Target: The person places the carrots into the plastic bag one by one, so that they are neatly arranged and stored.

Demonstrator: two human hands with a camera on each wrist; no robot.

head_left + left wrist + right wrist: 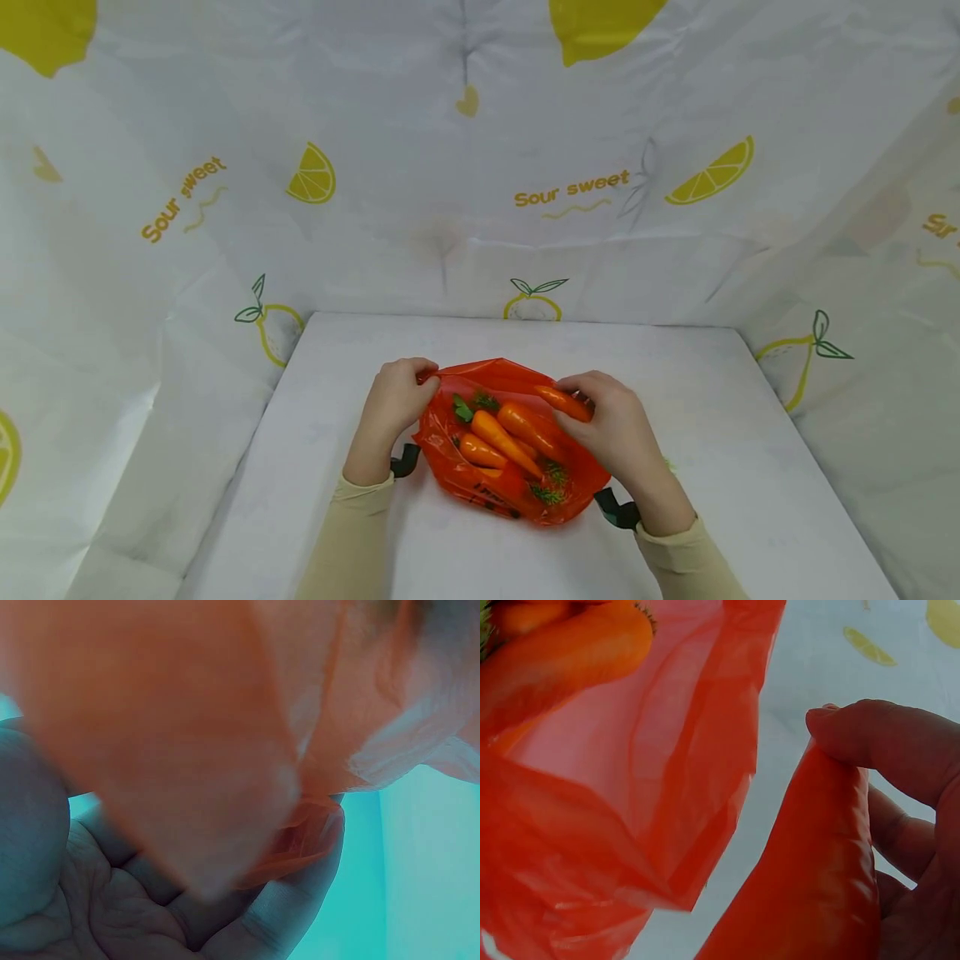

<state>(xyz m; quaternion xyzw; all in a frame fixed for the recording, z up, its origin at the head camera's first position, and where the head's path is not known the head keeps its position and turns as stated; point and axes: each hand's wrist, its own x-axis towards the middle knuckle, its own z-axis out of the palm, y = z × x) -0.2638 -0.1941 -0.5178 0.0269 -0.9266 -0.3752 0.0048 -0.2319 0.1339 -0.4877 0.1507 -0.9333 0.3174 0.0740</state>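
A thin red plastic bag (446,467) lies open-mouthed on the white table, with several orange carrots (501,440) and bits of green leaf (547,493) inside. At the bag's upper left edge my left hand (396,396) pinches the plastic. In the left wrist view, blurred folds of the bag (172,750) cover part of that hand. My right hand (613,421) holds one carrot (562,403) over the bag's right rim. Seen from the right wrist, thumb and fingers grip the carrot (810,855) along one end, beside the bag's edge.
The white table (697,392) extends around the bag on all sides. White sheets (420,200) printed with lemons stand behind it and at both sides. A dark strap (617,510) sits at the right wrist, another strap (406,460) at the left.
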